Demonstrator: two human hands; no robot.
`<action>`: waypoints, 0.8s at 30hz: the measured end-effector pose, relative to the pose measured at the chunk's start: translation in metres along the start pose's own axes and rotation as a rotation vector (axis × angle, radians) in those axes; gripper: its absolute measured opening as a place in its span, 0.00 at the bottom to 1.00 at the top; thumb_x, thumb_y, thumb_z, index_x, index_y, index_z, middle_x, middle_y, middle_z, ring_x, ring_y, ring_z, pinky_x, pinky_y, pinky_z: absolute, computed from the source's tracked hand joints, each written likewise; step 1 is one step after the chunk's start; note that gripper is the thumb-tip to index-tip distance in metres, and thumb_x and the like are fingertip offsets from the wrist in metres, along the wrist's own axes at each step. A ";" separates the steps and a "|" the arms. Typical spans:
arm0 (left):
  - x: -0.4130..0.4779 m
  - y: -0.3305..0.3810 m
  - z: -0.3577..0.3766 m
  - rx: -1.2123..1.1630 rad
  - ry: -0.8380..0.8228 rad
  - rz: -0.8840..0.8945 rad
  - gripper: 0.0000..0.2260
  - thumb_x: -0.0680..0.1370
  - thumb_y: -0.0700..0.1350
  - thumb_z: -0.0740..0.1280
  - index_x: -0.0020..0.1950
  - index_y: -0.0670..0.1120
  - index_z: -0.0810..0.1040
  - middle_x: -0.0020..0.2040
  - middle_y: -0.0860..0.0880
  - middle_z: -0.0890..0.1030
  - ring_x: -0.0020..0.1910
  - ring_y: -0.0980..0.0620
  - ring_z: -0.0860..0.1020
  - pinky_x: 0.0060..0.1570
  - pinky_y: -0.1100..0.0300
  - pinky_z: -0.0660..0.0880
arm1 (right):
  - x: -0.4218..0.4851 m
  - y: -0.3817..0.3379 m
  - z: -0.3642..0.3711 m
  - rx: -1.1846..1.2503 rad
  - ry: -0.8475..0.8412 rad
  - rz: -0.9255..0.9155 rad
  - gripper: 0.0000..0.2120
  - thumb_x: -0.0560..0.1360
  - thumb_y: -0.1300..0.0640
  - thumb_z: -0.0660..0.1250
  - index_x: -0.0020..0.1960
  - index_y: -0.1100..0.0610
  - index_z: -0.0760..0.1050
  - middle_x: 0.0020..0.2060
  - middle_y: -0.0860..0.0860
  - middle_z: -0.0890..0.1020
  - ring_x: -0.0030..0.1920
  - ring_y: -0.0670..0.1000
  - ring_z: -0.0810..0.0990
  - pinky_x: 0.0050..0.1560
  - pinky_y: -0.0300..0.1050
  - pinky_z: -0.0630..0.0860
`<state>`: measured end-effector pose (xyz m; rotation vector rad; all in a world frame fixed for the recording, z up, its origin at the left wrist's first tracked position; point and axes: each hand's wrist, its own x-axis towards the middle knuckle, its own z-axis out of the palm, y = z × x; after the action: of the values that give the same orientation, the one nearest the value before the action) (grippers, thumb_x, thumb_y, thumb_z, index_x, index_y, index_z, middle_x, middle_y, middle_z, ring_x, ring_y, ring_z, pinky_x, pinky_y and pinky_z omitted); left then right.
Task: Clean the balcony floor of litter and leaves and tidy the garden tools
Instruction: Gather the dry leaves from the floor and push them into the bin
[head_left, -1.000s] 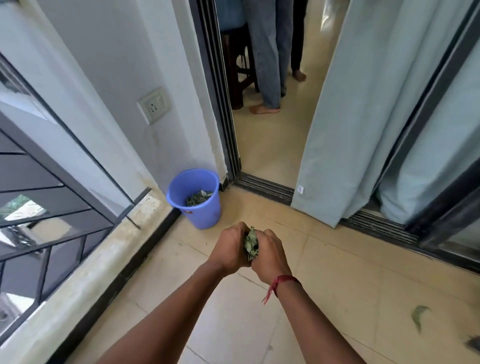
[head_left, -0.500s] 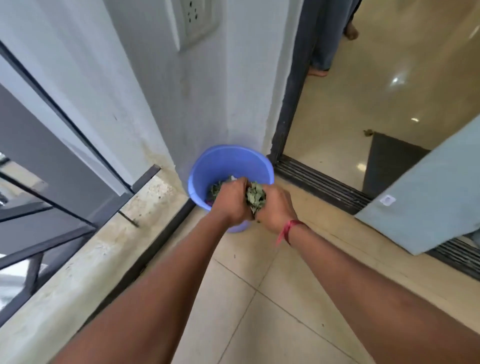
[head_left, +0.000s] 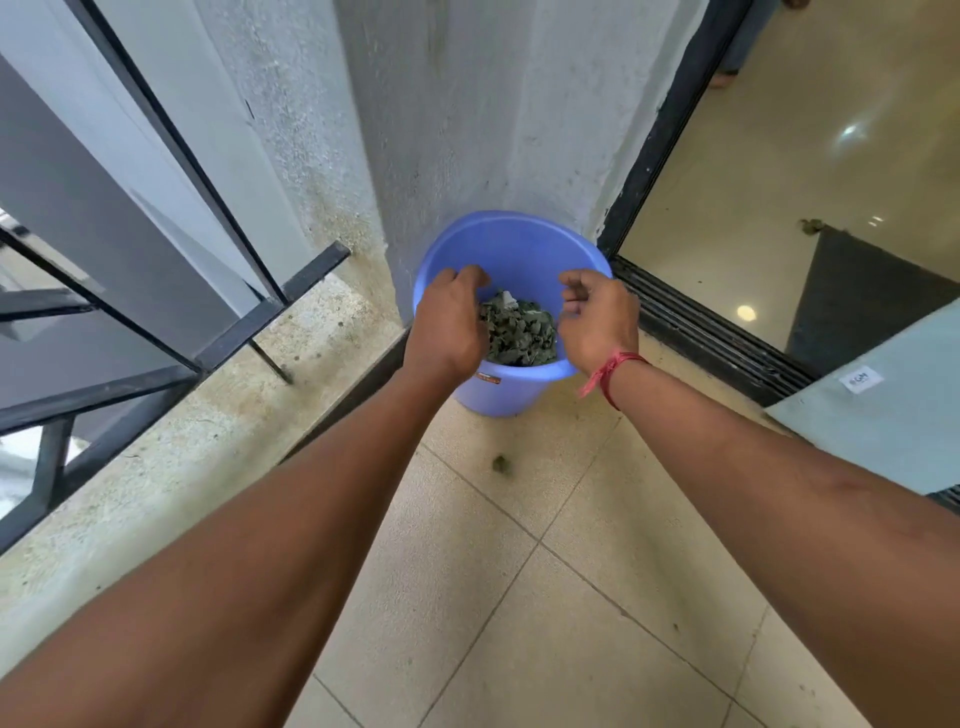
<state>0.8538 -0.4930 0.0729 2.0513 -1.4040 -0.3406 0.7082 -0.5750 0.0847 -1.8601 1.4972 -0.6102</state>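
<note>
- Left hand (head_left: 449, 322), fingers loosely curled and empty, hovers at 9 o'clock over the blue bucket (head_left: 514, 234).
- Right hand (head_left: 597, 322), at 3 o'clock, is likewise empty.
- Leaves (head_left: 519, 332) lie inside the bucket.
- A leaf scrap (head_left: 501, 464) lies on the floor (head_left: 519, 597) at the bucket's 6 o'clock.

No text can be read for certain. A small red-and-white sticker (head_left: 488, 380) sits on the near outer wall of the blue bucket (head_left: 519, 244), its print too small to read. At right, a white tag (head_left: 861, 378) on the pale curtain (head_left: 883, 431) carries dark, blurred characters.
</note>
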 end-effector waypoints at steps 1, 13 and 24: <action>-0.007 0.001 0.000 -0.006 0.041 0.030 0.20 0.70 0.30 0.61 0.60 0.39 0.77 0.53 0.37 0.79 0.51 0.38 0.79 0.49 0.48 0.76 | -0.005 0.000 -0.003 0.031 0.044 0.012 0.19 0.72 0.72 0.61 0.59 0.61 0.79 0.48 0.55 0.82 0.47 0.49 0.79 0.59 0.43 0.77; -0.177 -0.067 0.070 -0.076 0.097 -0.539 0.09 0.76 0.42 0.66 0.56 0.46 0.77 0.46 0.49 0.81 0.40 0.51 0.78 0.42 0.57 0.74 | -0.154 0.111 0.078 -0.155 -0.531 0.163 0.11 0.69 0.57 0.71 0.52 0.51 0.82 0.42 0.49 0.84 0.47 0.49 0.82 0.46 0.34 0.73; -0.186 -0.106 0.084 -0.131 0.088 -0.626 0.12 0.77 0.39 0.66 0.60 0.46 0.76 0.37 0.59 0.76 0.37 0.60 0.77 0.42 0.57 0.77 | -0.172 0.123 0.176 -0.466 -0.584 -0.180 0.07 0.76 0.59 0.62 0.53 0.55 0.75 0.49 0.55 0.76 0.48 0.58 0.79 0.44 0.48 0.77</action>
<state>0.8134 -0.3281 -0.0823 2.3199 -0.6374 -0.5725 0.7122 -0.3866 -0.1158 -2.2751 1.1406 0.2337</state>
